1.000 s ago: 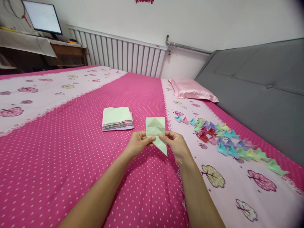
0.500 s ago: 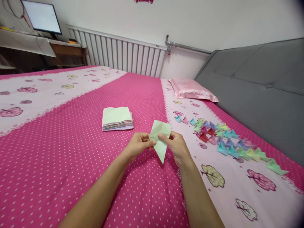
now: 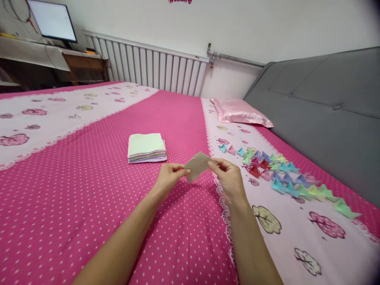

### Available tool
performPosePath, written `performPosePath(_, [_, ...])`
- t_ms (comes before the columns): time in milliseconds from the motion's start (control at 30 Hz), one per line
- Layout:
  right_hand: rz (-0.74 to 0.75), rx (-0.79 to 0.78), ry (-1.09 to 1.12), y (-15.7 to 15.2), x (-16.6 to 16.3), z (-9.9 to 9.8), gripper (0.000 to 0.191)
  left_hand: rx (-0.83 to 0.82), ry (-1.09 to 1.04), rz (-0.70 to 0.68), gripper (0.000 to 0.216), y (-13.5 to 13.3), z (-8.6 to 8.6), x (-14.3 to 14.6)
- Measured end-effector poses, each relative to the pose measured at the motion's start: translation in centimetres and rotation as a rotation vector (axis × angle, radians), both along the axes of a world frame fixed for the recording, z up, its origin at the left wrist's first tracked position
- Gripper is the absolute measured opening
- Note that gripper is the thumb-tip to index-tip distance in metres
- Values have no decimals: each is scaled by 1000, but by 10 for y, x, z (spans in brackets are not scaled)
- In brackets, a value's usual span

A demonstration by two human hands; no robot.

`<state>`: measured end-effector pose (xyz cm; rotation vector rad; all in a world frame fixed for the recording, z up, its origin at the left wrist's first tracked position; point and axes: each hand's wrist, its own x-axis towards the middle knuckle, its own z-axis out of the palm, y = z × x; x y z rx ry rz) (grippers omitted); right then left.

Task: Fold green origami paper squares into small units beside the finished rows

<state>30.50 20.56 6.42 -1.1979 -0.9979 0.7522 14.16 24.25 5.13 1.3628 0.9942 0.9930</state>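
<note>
A pale green sheet of folding paper, partly folded and looking greyish in shadow, is held above the pink dotted bedspread. My left hand pinches its left corner between thumb and fingers. At the right corner, my right hand grips it the same way, thumb on top. Beyond my left hand lies a stack of coloured paper with a pale green sheet uppermost. To the right of my right hand, several small folded paper boats in blue, green, pink, red, purple and yellow stand in rows.
A pink satin pillow rests near the grey padded headboard. Along the far wall runs a white radiator with a pipe beside it. A monitor stands on a desk at the far left.
The paper has been turned and tilted: its long downward point no longer shows, and its face is darker. My right hand has shifted slightly right, my left slightly left.
</note>
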Motion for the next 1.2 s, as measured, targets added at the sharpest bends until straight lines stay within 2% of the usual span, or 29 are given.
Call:
performPosePath(133, [15,-3,-27,-4,0,5,23,-85,-112,-1,19,-3,2,0])
performPosePath(233, [97,-78,-7,-8,0,8,27,-121,-217,-14,19,-3,0,1])
performPosePath(367, [216,-153,64,-10,-2,10,36,-114,-289,-18,19,-1,-2,1])
performPosePath(567, [297,-192,70,-9,-7,11,31,-73,-353,-94,25,-3,2,1])
performPosePath(700, [296,-109,-38,-7,-5,7,23,-101,-416,-157,27,-3,3,-1])
performPosePath(833, [338,-47,-171,-7,-1,4,19,-124,-390,-142,29,-1,1,-2])
performPosePath(1200, [409,-22,-304,-4,6,-2,27,-57,-299,-107,25,0,-4,-1])
